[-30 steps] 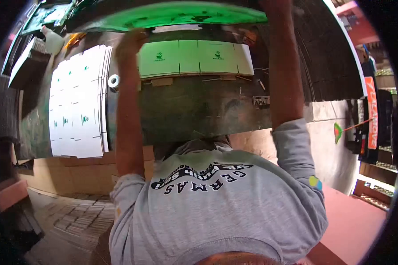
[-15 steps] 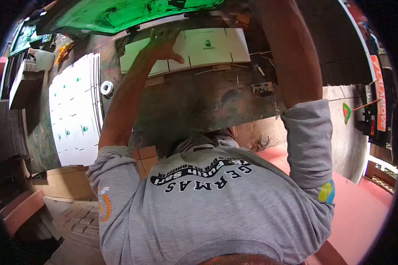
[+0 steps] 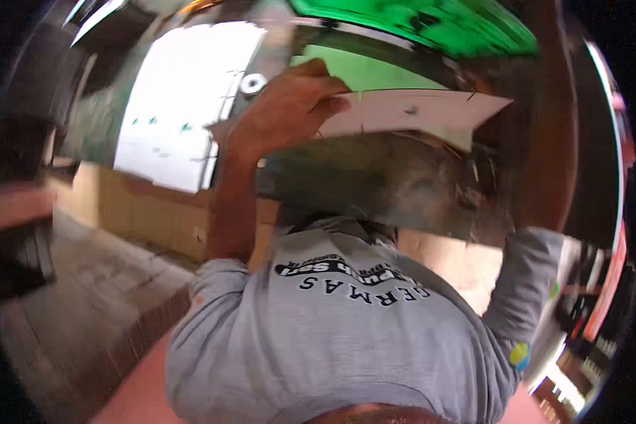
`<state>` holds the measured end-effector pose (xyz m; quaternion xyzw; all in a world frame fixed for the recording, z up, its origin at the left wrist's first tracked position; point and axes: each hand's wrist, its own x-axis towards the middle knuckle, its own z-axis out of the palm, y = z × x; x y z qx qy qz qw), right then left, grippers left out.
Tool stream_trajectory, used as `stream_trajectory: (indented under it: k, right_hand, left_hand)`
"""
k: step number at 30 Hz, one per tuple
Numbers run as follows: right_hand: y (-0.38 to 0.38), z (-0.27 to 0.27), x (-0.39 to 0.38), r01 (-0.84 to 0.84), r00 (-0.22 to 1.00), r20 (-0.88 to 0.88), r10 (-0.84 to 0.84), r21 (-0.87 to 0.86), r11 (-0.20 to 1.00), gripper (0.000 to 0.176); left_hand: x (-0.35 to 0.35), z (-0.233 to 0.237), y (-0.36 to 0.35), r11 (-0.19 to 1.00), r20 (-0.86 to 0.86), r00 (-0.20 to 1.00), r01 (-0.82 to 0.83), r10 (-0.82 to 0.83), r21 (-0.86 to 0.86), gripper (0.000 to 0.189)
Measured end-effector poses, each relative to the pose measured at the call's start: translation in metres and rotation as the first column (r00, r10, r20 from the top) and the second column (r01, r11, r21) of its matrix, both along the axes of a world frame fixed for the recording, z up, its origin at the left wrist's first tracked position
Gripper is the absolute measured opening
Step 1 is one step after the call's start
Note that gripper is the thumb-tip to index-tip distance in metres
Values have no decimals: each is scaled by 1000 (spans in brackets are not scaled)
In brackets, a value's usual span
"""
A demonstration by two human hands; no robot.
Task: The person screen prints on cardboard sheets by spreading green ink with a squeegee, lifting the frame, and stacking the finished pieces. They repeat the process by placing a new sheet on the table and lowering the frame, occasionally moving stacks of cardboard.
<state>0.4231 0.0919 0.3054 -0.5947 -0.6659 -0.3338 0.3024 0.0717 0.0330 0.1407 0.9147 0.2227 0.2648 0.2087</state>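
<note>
My left hand (image 3: 293, 106) is closed on the edge of a white printed cardboard sheet (image 3: 410, 113), fingers and thumb pinching it near its left part. The sheet is tilted up off the dark worktable (image 3: 325, 169) and a little blurred. Behind it lies a surface tinted green (image 3: 381, 71), partly covered by the sheet. My right arm (image 3: 548, 141) reaches up past the top edge of the view, so its hand is hidden.
A stack of white printed sheets (image 3: 177, 106) lies on the left of the table, with a white roll (image 3: 253, 84) beside it. A bright green panel (image 3: 431, 25) stands at the back. Brown cardboard (image 3: 148, 205) is below the table edge.
My left hand has gone from lying spread on the printed sheet to gripping it, lifting and tilting it. The whole view has swung toward the left. My right arm still reaches up.
</note>
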Motion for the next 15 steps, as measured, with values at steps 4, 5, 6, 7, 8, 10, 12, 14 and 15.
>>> stream_trajectory:
  k: [4,5,6,7,8,10,12,14,15]
  right_hand:
    - [13,-1,13,30,981,194,-23,-32,999,43]
    - [11,0,21,49,967,251,-38,-37,998,42]
    - [14,2,33,82,950,306,-66,-39,996,41]
    - [16,3,40,108,930,358,-87,-37,993,40]
    - [16,3,46,136,903,414,-112,-27,990,39]
    - [13,1,53,184,851,503,-151,-17,983,38]
    - [10,2,55,234,777,599,-192,8,972,36]
    - [9,1,56,315,666,697,-265,60,947,36]
    - [11,0,56,353,591,748,-302,97,931,38]
  left_hand:
    - [-121,-5,-10,698,65,848,-387,526,-602,22]
    - [-133,-3,-13,583,192,665,-435,722,-686,21]
    - [-144,-2,-14,469,284,427,-431,859,-771,21]
    - [-155,-9,-4,502,459,209,-271,863,-821,21]
    - [-169,-22,15,567,573,-41,-106,819,-817,23]
    - [-190,-46,44,531,536,-237,-90,811,-843,25]
    - [-214,-82,97,604,564,-336,19,754,-796,26]
    - [-224,-94,139,550,399,-505,191,765,-813,27]
    - [-226,-96,155,550,363,-564,202,742,-810,26]
